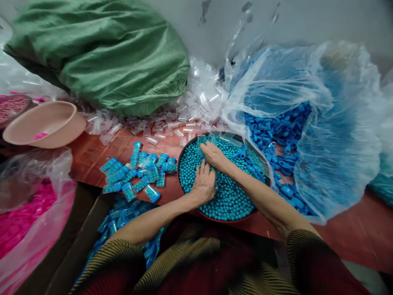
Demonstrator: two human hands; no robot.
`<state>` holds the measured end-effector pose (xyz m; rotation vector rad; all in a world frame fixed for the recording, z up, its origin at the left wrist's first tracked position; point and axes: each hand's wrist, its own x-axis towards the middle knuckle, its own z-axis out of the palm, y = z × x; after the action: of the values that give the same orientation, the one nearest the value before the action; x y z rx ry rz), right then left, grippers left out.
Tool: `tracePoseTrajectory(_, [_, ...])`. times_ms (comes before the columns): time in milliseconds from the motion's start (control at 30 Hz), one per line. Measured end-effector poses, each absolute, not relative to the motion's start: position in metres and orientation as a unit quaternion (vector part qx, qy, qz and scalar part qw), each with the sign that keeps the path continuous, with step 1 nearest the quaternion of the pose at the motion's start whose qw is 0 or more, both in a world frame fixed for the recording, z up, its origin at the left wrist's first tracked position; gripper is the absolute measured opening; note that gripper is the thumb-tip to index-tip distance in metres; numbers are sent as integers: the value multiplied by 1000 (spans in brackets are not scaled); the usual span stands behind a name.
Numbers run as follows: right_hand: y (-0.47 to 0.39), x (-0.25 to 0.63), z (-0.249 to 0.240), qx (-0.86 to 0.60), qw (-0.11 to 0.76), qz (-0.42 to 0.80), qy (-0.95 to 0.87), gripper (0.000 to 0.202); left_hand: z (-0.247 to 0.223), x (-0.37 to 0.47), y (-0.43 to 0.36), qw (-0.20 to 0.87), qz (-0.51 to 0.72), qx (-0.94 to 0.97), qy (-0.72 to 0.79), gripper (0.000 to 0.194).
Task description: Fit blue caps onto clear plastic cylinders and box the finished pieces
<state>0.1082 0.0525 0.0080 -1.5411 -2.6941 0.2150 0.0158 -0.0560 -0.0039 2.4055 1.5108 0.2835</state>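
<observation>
At mid-frame, the left hand [204, 182], fingers slightly parted, and right hand [213, 155], fingers curled on what I cannot tell, dip into a basin [227, 220] of turquoise beads [235, 198], with filled vials [152, 173] at centre-left seemingly done, empty vials [179, 133] above and loose caps [278, 127] at right remaining.

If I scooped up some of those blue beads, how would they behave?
The beads look small and round, so they'd probably roll away easily. Loosely piled in the tray, they'd likely pour rather than hold a shape.
</observation>
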Motion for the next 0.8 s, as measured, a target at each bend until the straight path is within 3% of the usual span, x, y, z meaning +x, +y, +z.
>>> tracePoseTrajectory(100, [29,137,14,-489,-18,35,-872,28,-2,16,-54,125,106,847,506,49])
tracePoseTrajectory(200, [11,157,9,-450,-25,95,-888,26,-1,15,-48,153,85,854,489,51])
tracePoseTrajectory(400, [11,185,-8,-449,219,359,-788,33,0,9,-36,229,66,848,474,56])
tracePoseTrajectory(467, [9,188,-11,-473,276,407,-731,26,-3,8,-35,265,91,847,451,63])
tracePoseTrajectory(567, [1,187,-15,-509,314,418,-684,16,-7,8,-33,309,136,823,457,78])
tracePoseTrajectory(700, [-9,182,-23,-532,349,409,-654,19,-10,11,-29,349,146,793,478,102])
tracePoseTrajectory(800, [-11,179,-27,-536,346,400,-658,20,-11,14,-27,341,114,799,482,101])
